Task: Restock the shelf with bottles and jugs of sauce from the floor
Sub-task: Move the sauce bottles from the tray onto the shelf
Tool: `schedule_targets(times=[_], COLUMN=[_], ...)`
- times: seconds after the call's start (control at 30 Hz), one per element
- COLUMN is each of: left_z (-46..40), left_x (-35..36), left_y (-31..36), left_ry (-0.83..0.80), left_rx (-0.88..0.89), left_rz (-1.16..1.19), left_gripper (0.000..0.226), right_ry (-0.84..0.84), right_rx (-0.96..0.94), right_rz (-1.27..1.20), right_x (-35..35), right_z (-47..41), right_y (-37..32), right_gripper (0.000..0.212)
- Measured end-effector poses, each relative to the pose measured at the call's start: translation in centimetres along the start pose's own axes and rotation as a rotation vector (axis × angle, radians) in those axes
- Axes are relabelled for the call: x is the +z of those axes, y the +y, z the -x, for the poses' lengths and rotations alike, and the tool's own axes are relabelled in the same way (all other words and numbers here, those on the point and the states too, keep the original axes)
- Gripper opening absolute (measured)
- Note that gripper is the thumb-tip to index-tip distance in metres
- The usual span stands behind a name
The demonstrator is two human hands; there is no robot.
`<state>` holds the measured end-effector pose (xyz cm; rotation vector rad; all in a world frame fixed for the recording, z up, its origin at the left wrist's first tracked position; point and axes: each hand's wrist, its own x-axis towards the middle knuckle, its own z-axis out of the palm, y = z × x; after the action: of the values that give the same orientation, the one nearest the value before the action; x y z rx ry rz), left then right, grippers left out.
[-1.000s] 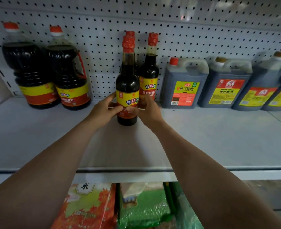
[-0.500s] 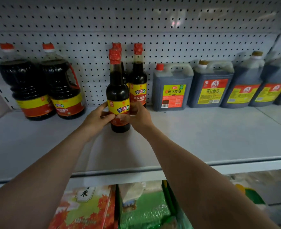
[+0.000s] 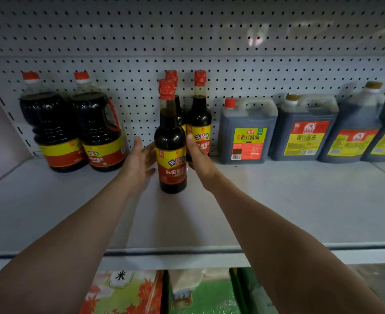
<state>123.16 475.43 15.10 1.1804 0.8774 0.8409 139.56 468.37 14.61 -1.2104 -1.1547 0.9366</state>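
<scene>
Front bottle (image 3: 172, 152) standing upright on the shelf (image 3: 277, 211), centre of frame, just ahead of two matching bottles (image 3: 199, 123) against the pegboard (image 3: 232, 71). Left hand (image 3: 139, 162) open on the left flank, fingers straight, touching or just off the glass, hard to tell. Right hand (image 3: 198, 155) flat along the right flank, nothing gripped. Palms apart, bracketing the bottle, seemingly to steady it and square the label forward. Round jugs (image 3: 73, 130) upper left, square jugs (image 3: 305, 130) right, all pushed back, likely leaving front space for more stock.
</scene>
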Motion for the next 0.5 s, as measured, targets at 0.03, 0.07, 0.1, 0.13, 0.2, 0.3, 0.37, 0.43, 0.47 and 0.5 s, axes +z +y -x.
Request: schedule_targets(times=[0.03,0.07,0.1,0.13,0.2,0.3,0.37,0.43,0.47,0.5], left_z=[-0.6,-1.2,-1.8,-2.4,-3.5,-4.7,-5.3,-5.6,-5.7,-6.0], left_x=[0.2,0.3,0.3,0.3,0.2,-0.1,-0.2,0.0,0.1,0.1], left_y=[0.2,0.4,0.5,0.6,0.5,0.2,0.2,0.5,0.5,0.5], left_ry=[-0.008,-0.019,-0.032,-0.044,-0.058,-0.116,-0.105,-0.102,-0.114,-0.133], left_rx=[-0.006,-0.014,-0.027,-0.038,-0.06,-0.066,-0.057,-0.052,-0.046,-0.052], left_rz=[-0.006,-0.011,-0.015,-0.016,-0.002,0.046,0.064,0.085,0.088,0.085], left_gripper=[0.077,0.08,0.082,0.084,0.087,0.097,0.099,0.093,0.091,0.091], right_ry=[-0.007,-0.014,-0.023,-0.032,-0.042,-0.023,-0.012,0.001,0.008,0.007], right_rx=[0.0,0.004,0.011,0.014,0.017,0.019,0.028,0.031,0.031,0.033], right_rz=[-0.007,-0.015,-0.02,-0.028,-0.047,-0.063,-0.095,-0.134,-0.149,-0.165], right_x=[0.1,0.2,0.2,0.2,0.1,0.0,0.3,0.6,0.7,0.8], right_z=[-0.4,-0.8,-1.1,-1.4,-2.1,-3.1,-3.5,-3.8,-3.9,-3.9], right_y=[-0.1,-0.2,-0.2,-0.3,0.1,1.0,1.2,1.4,1.4,1.5], right_gripper=[0.045,0.044,0.043,0.04,0.043,0.054,0.063,0.066,0.063,0.059])
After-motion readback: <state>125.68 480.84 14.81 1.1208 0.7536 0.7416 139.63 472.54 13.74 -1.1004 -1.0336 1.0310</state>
